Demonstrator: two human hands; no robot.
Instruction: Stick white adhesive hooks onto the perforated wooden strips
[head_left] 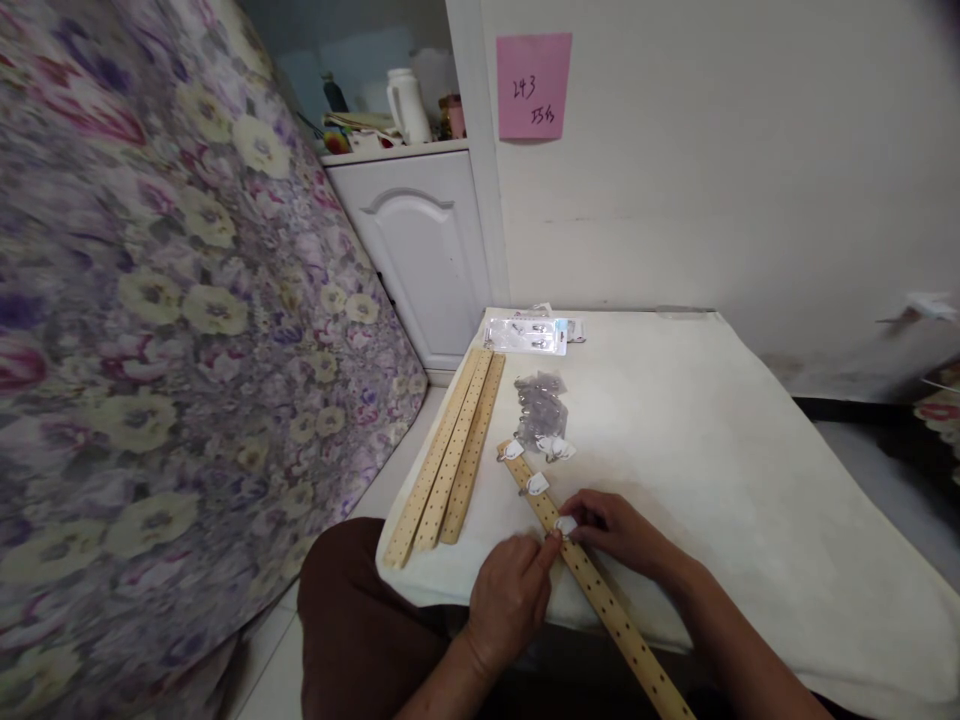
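Note:
A wooden strip with holes [616, 615] lies at a slant over the table's near edge. My left hand [511, 588] is closed at the strip's left side, its thumb and finger pressed on the strip by a small white tag [566, 525]. From the right, my right hand [619, 530] pinches that tag against the strip. Farther up the strip sit two similar pieces, a white tag [538, 484] and another white tag [513, 450], each with a small metal ring or clip. What exactly joins the tag to the strip is hidden by my fingertips.
Several perforated wooden strips [450, 455] lie on the left of the cloth-covered table [697, 420]. Beyond my hands is a pile of small clear bags [541, 410] with loose white tags [556, 448]. Clear blister packaging [525, 335] lies at the back. A floral curtain [187, 330] hangs left.

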